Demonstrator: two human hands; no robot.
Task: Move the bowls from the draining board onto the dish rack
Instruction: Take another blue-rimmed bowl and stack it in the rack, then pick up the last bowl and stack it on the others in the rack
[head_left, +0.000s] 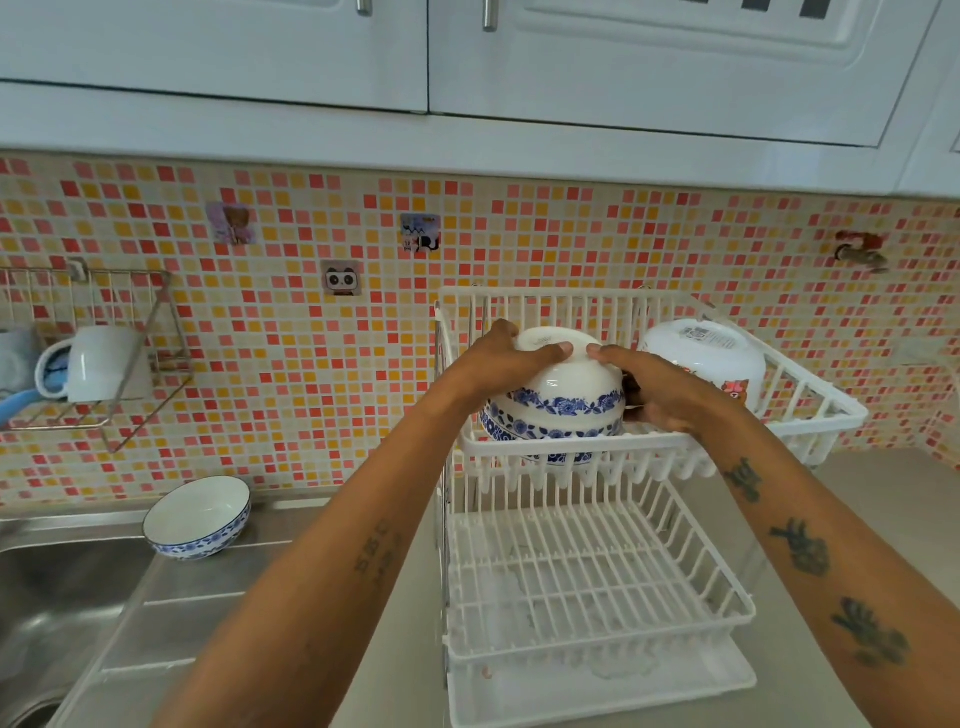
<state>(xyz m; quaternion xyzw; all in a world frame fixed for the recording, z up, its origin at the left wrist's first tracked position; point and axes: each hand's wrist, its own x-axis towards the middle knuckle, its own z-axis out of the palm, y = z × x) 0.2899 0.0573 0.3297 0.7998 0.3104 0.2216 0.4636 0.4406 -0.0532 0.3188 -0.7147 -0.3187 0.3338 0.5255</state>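
Observation:
A white two-tier dish rack (571, 449) stands on the counter. In its upper tier, upside down, sits a white bowl with a blue flower band (563, 397), on top of another blue-patterned bowl (501, 423). My left hand (506, 358) grips the top bowl from the left, and my right hand (660, 387) holds it from the right. A white bowl with a label and cartoon print (701, 358) lies upside down to the right in the same tier. One more blue-and-white bowl (197, 517) stands upright on the steel draining board (218, 587).
The sink basin (57, 603) is at the lower left. A wire wall shelf (88, 364) holds a white mug (106, 364). The rack's lower tier (587, 571) holds nothing. White cupboards (467, 62) hang overhead; a red-handled tap (860, 252) juts from the tiled wall.

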